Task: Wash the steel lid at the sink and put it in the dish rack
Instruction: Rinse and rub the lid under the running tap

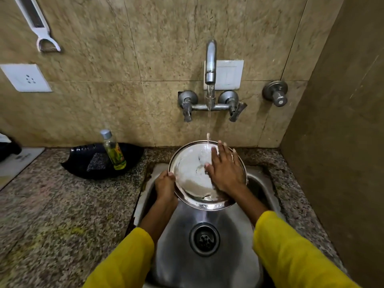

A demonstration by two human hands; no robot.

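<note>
Steel lid under running water, held over the sink.
Left hand [165, 185] fingers [171, 175] grasp the lid [191, 179] at its left rim; right hand [225, 171] lies flat, fingers spread, on its face. Tap [210, 61] stream strikes the lid, tilted above the sink [255, 183]. Bottle [113, 150] on desk [52, 200], left.

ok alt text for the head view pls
A person rinses a steel lid under a running tap over a sink: left hand grips its rim, right hand lies flat on it. A bottle stands on the counter to the left.
</note>
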